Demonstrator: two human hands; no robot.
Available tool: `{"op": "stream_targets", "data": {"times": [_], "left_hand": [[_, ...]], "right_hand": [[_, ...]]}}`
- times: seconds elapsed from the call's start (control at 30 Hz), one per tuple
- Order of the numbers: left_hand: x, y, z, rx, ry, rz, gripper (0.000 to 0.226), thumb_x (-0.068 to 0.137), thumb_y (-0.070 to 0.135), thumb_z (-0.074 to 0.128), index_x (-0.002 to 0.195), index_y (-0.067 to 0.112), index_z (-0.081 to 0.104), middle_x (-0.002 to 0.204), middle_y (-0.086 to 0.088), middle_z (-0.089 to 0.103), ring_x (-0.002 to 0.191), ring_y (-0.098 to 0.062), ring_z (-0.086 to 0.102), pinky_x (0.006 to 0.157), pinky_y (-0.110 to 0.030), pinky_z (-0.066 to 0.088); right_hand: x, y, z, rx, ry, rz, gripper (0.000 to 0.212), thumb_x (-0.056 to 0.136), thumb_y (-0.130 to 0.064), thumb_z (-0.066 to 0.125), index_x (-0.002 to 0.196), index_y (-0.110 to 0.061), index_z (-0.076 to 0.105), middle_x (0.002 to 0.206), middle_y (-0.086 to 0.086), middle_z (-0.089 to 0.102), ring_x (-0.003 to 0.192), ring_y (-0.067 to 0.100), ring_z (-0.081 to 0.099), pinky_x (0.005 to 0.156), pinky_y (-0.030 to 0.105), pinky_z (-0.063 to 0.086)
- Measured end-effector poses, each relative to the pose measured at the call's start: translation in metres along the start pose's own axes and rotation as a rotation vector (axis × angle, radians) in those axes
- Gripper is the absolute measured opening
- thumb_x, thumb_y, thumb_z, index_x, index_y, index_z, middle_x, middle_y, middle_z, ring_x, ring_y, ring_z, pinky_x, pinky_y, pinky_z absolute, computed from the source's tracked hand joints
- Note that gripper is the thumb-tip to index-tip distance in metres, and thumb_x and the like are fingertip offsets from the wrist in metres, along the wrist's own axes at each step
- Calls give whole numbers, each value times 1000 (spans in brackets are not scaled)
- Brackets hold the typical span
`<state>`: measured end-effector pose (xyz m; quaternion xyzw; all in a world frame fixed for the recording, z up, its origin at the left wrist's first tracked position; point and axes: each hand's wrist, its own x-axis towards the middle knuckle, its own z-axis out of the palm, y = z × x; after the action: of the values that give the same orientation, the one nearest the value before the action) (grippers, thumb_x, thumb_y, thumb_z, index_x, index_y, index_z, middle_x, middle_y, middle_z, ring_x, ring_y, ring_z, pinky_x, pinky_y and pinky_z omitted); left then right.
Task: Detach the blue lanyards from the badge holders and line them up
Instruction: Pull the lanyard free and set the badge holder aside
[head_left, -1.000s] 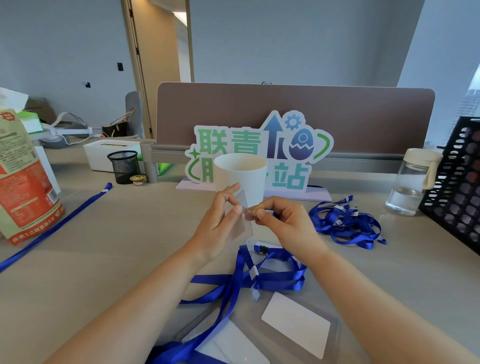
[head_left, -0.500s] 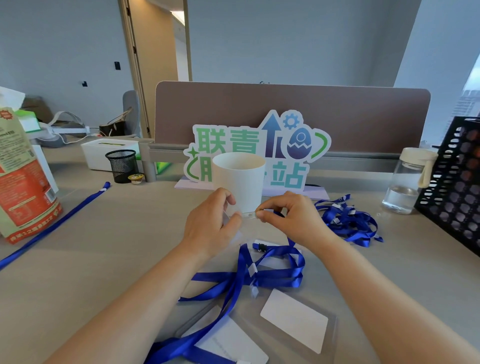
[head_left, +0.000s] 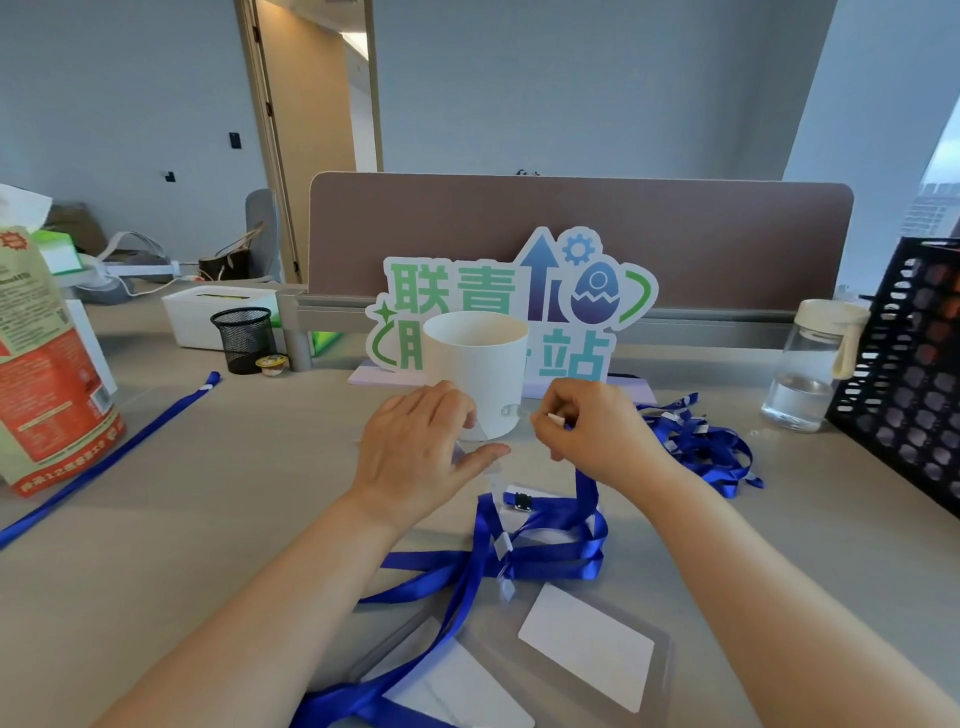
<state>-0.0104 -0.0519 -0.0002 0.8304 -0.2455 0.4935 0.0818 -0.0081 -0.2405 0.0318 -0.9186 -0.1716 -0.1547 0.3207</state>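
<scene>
My left hand (head_left: 418, 452) holds a clear badge holder (head_left: 480, 457) just above the table, in front of a white cup (head_left: 480, 371). My right hand (head_left: 592, 431) pinches the white clip at the end of a blue lanyard (head_left: 584, 491), a small gap apart from the holder. That lanyard drops into a blue tangle (head_left: 519, 556) between my forearms. Two more clear holders with white cards (head_left: 587, 636) lie nearest me, with blue ribbon across one. A straightened lanyard (head_left: 109, 460) lies at the left. A pile of lanyards (head_left: 701, 447) sits at the right.
A red and white bag (head_left: 47, 374) stands at the far left. A small black mesh cup (head_left: 243, 338) and a white box (head_left: 208, 312) are behind it. A sign (head_left: 519, 301) stands behind the white cup. A glass jar (head_left: 813, 369) and a black crate (head_left: 914, 364) are at the right.
Both hands have lowered toward the table and drawn apart. The lanyard clip in my right hand now sits away from the holder in my left.
</scene>
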Motion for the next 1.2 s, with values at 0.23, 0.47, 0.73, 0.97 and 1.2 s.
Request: {"op": "stream_targets", "data": {"times": [0.23,0.47,0.73,0.97,1.2], "left_hand": [[1,0,2,-266,-279,-211,49,86,52,31,61,18,56,55,11,47,50,-10,44,48,-24,31],[-4,29,6,-986,-717,-469,40,85,27,64,122,33,49,123,17,55,82,9,57,66,-13,46],[0,41,2,-1176,-698,-607,20,96,18,46,113,18,57,113,10,62,97,9,58,79,-7,46],[-1,33,0,-1184,-765,-683,12,95,21,49,94,23,61,61,8,64,75,-9,60,99,-35,40],[7,0,5,-792,-483,-937,24,90,22,53,70,12,63,70,-9,61,69,-22,53,69,-31,39]], "right_hand": [[4,-3,-1,507,40,110,11,92,-21,54,82,-18,57,66,-8,71,46,7,42,48,15,39],[5,-9,-8,1189,15,239,16,96,-18,44,85,-14,55,72,-4,72,64,4,64,60,16,54],[5,-13,-8,1427,-2,295,18,97,-17,42,88,-12,57,74,-4,73,64,2,66,55,12,53],[7,-8,-11,1490,51,316,18,96,-21,45,89,-15,59,72,-6,73,67,2,67,54,11,51],[11,8,-7,1405,93,410,20,98,-23,43,85,-15,57,52,-4,54,52,8,60,64,25,51]]}}
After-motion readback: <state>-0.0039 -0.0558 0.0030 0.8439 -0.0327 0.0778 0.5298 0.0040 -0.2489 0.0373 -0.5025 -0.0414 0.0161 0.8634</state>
